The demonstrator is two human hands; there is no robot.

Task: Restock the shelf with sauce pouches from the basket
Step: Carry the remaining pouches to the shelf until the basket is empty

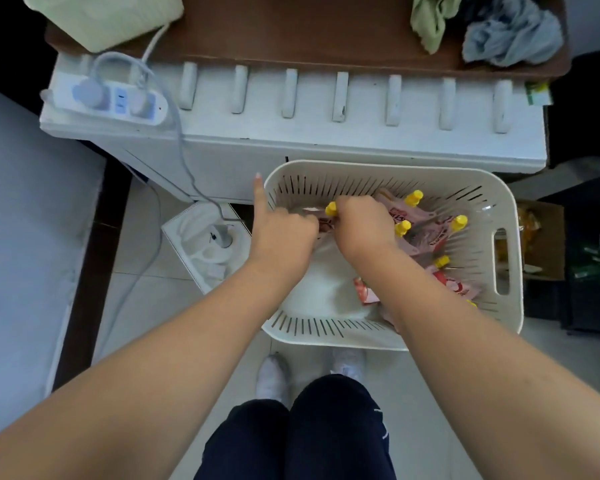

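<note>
A cream slotted basket sits on the floor below a white shelf unit. Inside lie several pink sauce pouches with yellow caps. Both hands reach into the basket's far left part. My right hand is closed around a pouch whose yellow cap sticks out by its fingers. My left hand grips the same pouch's left side, its index finger pointing up past the rim. Another red and pink pouch lies by my right forearm.
A white power strip with plugs lies on the shelf's left end, its cable hanging to a white device on the floor. Cloths sit on a brown board behind. A cardboard box stands right of the basket.
</note>
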